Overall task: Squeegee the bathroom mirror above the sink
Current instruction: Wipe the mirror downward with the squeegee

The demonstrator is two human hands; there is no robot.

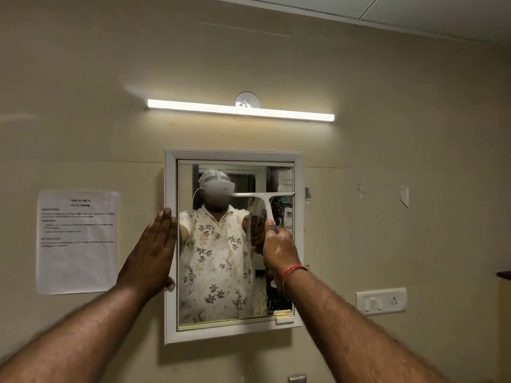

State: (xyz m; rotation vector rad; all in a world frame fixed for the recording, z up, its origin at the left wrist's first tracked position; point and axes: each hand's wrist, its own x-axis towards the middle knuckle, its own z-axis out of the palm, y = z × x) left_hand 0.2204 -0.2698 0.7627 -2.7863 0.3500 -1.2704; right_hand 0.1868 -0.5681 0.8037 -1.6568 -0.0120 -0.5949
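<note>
The mirror (221, 272) hangs on the wall in a white frame (170, 189). A white T-shaped squeegee (266, 203) rests against the glass on the right half, its blade level about a third of the way down. My right hand (279, 247), wet, grips the squeegee's handle from below. My left hand (154, 252) lies flat, fingers together and pointing up, against the frame's left side. The right strip of the glass shows water drops and streaks.
A lit tube light (240, 110) runs above the mirror. A printed paper sheet (77, 241) is taped to the wall at left. A white switch and socket plate (381, 300) sits at right, with a dark shelf edge (503, 274) beyond it.
</note>
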